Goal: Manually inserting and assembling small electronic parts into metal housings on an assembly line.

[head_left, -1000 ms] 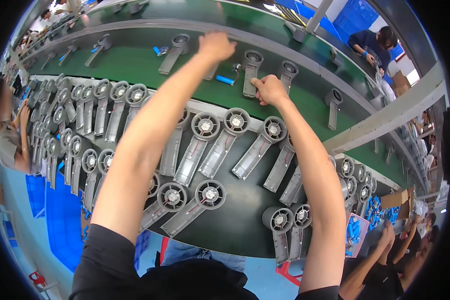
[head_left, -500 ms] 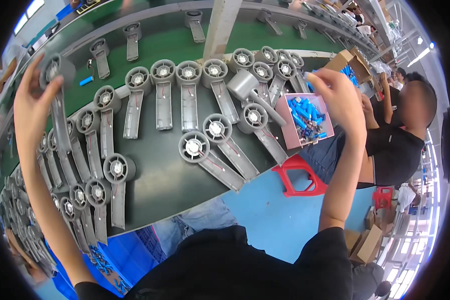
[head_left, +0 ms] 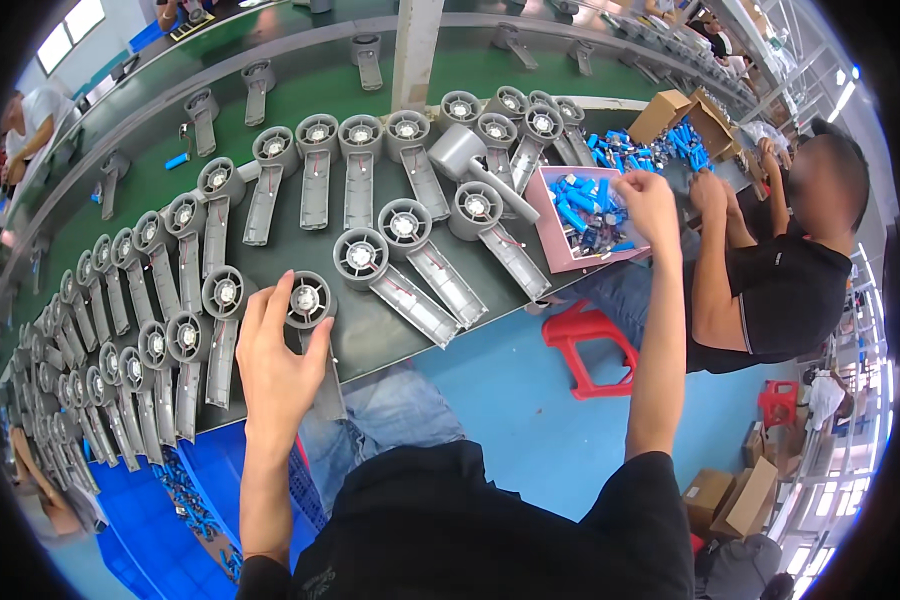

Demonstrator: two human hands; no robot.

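Note:
My left hand (head_left: 282, 362) is closed around the round head of a grey fan housing (head_left: 312, 300), thumb on one side and fingers on the other. The housing's trough-shaped handle points toward me at the bench's near edge. My right hand (head_left: 652, 208) is raised at the right side of a pink box (head_left: 562, 258), its fingertips pinched together. Whatever they hold, if anything, is too small to make out. Inside that box lie blue cylindrical battery cells (head_left: 576, 215) with small metallic parts. Several open housings stand close by, including one with a white-centred fan (head_left: 361, 256).
Rows of grey housings (head_left: 150, 345) fill the dark bench at left. Behind runs a green conveyor (head_left: 300, 75) with a post (head_left: 416, 55). More blue cells (head_left: 640, 152) lie beyond the box. A co-worker (head_left: 780, 290) sits at right, near a red stool (head_left: 590, 345). Blue bins (head_left: 150, 535) stand below.
My left hand has brought the housing from the far left by the conveyor to the bench's near edge. My right hand has lowered slightly, fingers still pinched. The view has shifted.

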